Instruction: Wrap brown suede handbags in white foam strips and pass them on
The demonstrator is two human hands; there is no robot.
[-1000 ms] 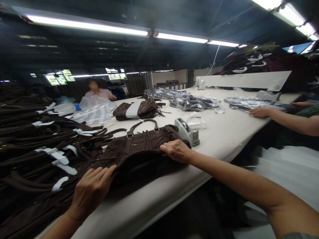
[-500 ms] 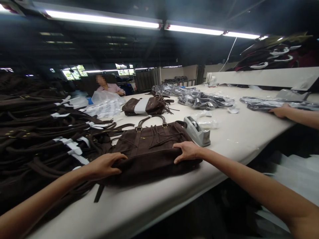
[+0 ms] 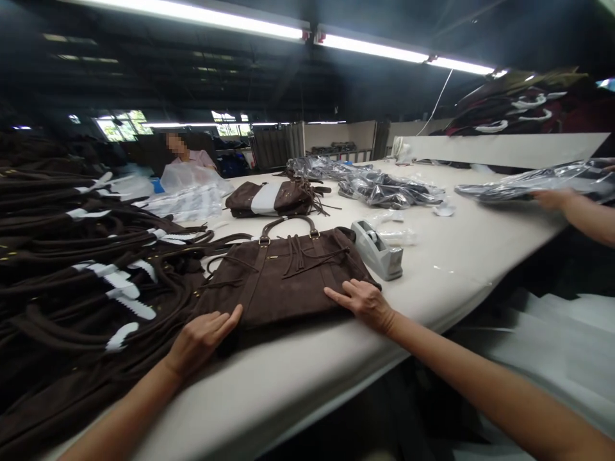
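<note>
A brown bag (image 3: pixel 283 275) lies flat on the white table (image 3: pixel 446 256), handles pointing away, just beside a stack of bags (image 3: pixel 72 256). The left hand (image 3: pixel 202 336) and right hand (image 3: pixel 362 301) rest open-fingered on its near corners, gripping nothing. A tape dispenser (image 3: pixel 377 250) sits close by.

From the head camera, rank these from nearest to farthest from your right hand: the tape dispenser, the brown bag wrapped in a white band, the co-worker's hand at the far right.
1. Tape dispenser: just beyond the right hand, beside the brown bag it rests on.
2. Brown bag with white band: farther back, mid-table, left of the dispenser.
3. Co-worker's hand: far right edge, on a plastic-wrapped item.
</note>
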